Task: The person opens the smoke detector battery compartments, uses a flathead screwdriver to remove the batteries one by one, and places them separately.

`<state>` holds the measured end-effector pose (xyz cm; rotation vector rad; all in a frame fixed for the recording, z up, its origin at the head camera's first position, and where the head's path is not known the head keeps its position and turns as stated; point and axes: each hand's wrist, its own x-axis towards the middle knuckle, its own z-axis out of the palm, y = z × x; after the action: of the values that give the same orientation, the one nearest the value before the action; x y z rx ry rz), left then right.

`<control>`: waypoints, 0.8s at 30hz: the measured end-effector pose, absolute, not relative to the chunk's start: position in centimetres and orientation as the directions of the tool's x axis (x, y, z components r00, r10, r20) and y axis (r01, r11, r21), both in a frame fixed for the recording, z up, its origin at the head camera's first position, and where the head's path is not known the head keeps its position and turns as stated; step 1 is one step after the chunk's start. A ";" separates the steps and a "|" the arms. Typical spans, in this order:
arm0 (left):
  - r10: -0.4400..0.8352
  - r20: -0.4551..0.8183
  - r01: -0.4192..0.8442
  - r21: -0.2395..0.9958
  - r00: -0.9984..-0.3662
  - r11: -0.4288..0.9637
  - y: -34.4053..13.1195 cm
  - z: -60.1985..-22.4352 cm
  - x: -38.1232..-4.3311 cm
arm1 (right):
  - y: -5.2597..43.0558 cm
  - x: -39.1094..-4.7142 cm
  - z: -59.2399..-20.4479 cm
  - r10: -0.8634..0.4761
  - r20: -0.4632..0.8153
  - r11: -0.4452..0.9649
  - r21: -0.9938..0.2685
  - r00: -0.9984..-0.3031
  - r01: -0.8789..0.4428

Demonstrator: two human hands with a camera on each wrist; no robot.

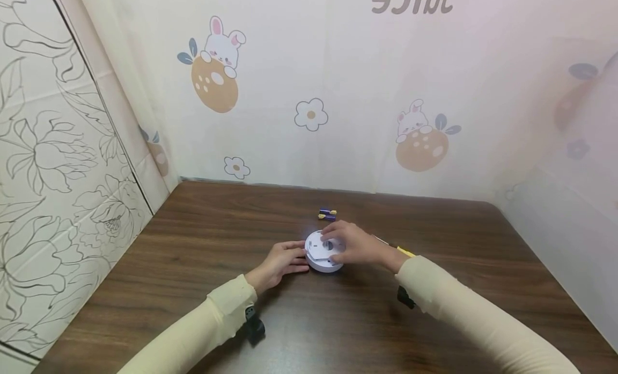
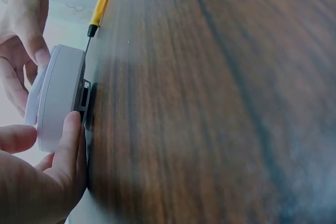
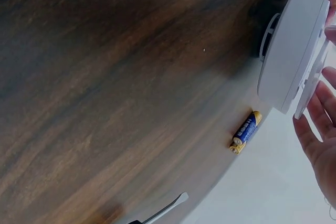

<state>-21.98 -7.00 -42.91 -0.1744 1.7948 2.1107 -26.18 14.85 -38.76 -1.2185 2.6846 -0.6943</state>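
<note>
A round white device resembling a smoke detector [image 1: 322, 267] is at the middle of the table, face up. My left hand [image 1: 280, 263] grips its left side, with thumb and fingers along the rim in the left wrist view. Over its top lies a thin white plate [image 3: 311, 92], slightly tilted against the thicker body [image 3: 291, 51]. From the right, my right hand [image 1: 359, 245] holds this plate by its edges, fingers at the far side and thumb at the near side. The right hand partly covers the plate in the head view.
Two blue-and-yellow batteries [image 1: 327, 214] lie side by side beyond the device on the brown wooden table [image 1: 217, 218]. A screwdriver with a yellow handle [image 2: 100, 9] rests to the right, partly behind my right wrist in the head view. A printed curtain [image 1: 270, 68] hangs behind the table.
</note>
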 end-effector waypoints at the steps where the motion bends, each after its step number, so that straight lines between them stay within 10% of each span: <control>1: 0.193 -0.323 -0.350 0.928 -0.927 -0.127 -7.0 -42.9 -22.0 | 14.8 -26.2 -38.8 -0.740 0.082 0.570 -0.451 -0.668 -0.687; 24: 0.179 -0.309 -0.337 0.929 -0.934 -0.156 -6.7 -42.9 -22.0 | 14.8 -26.0 -39.1 -0.770 0.057 0.549 -0.446 -0.635 -0.707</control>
<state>-21.97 -6.67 -42.94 -0.1796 1.7816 2.1519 -26.03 14.83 -39.10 -1.2649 2.6350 -0.6593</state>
